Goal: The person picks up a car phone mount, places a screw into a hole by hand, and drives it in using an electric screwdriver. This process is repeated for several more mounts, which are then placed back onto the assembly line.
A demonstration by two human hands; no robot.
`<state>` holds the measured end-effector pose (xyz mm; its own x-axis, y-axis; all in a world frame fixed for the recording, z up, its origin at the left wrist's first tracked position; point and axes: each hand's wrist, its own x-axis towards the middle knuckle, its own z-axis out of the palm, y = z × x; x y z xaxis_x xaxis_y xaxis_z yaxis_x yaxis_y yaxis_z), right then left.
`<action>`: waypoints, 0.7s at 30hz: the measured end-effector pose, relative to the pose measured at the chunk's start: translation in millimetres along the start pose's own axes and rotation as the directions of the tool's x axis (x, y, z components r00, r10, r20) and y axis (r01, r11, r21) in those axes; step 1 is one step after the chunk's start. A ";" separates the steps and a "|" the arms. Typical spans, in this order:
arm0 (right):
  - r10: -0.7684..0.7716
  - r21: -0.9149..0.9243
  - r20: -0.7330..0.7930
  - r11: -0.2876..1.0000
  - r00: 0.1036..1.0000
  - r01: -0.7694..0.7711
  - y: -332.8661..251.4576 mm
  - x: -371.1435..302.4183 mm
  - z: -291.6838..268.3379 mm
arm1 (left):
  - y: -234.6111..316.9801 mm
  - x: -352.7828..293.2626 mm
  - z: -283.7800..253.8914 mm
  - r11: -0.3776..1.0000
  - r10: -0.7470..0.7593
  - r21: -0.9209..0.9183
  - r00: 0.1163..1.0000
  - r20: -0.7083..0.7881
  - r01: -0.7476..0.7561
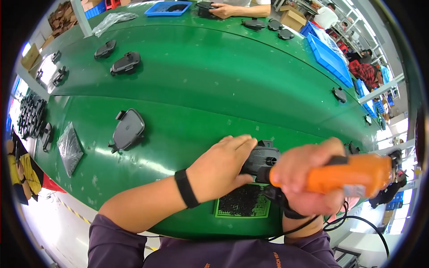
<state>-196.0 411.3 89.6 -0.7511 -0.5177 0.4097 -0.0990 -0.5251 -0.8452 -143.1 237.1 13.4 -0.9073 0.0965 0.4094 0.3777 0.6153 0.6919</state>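
My left hand [223,165] presses down on a black phone holder [261,156], its fingers closed over the left side of it against the green table. In my right hand [304,174] is an orange electric screwdriver [357,174], held nearly level with its dark tip end pointing left at the holder. The right hand and the tool are blurred by motion, and the exact contact of the tip is hidden. Just below the holder lies a small green tray [217,210] full of tiny black screws [241,198].
Another phone holder [128,129] lies to the left, near a clear plastic bag [70,149]. Several more holders are spread farther off, with a pile of black parts [31,116] at far left. Across the table a co-worker's hand [221,10] touches a black device. A cable [366,221] hangs at right.
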 end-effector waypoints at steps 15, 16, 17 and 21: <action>-0.160 -0.090 0.109 0.981 0.981 0.170 -45.3 -4.2 -17.1 | 45.8 -37.9 12.1 0.949 0.028 0.267 0.887 0.462 -0.169; -0.157 -0.090 0.109 0.982 0.982 0.167 -44.1 -3.6 -17.1 | 43.5 -36.6 11.2 0.952 0.047 0.248 0.883 0.467 -0.181; -0.163 -0.088 0.112 0.981 0.980 0.173 -43.1 -3.1 -17.0 | 41.2 -34.8 10.8 0.952 0.046 0.247 0.884 0.466 -0.179; -0.167 -0.072 0.121 0.982 0.978 0.177 -39.2 -3.9 -12.7 | 36.6 -32.1 6.3 0.992 0.073 0.070 0.921 0.383 -0.108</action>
<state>-197.5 442.5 116.7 -0.6396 -0.5001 0.5838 -0.2773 -0.5582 -0.7820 -101.2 261.4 21.9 -0.8789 0.4334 0.1994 0.4591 0.6549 0.6003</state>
